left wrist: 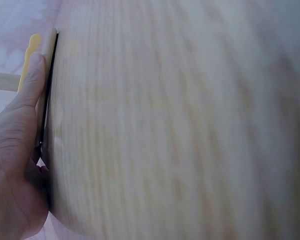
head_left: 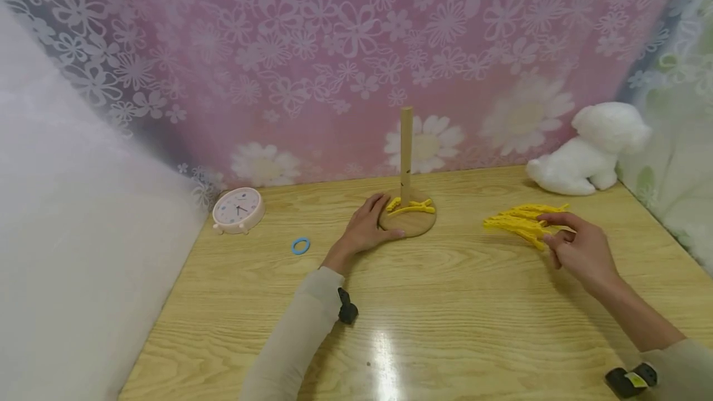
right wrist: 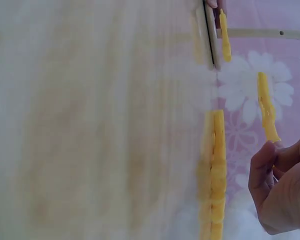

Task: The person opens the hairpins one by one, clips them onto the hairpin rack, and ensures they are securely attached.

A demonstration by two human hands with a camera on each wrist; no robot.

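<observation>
A wooden post (head_left: pixel 406 153) rises upright from a round base (head_left: pixel 409 226). Around the post's foot lies a yellow branch-shaped piece (head_left: pixel 412 208), with more yellow behind it. My left hand (head_left: pixel 369 226) grips the left side of the base, thumb along its front edge. To the right, my right hand (head_left: pixel 582 252) pinches one end of a yellow branch-shaped piece (right wrist: pixel 265 102) between thumb and fingers. That piece is held clear of the table in the right wrist view. Below it, other yellow pieces (right wrist: pixel 218 175) lie on the table; their number cannot be told.
A blue ring (head_left: pixel 301 245) lies on the wooden table (head_left: pixel 457 314) left of my left hand. A pink clock (head_left: pixel 239 208) stands at the back left, a white plush dog (head_left: pixel 593 147) at the back right. Behind everything hangs a flowered pink curtain (head_left: pixel 312 67).
</observation>
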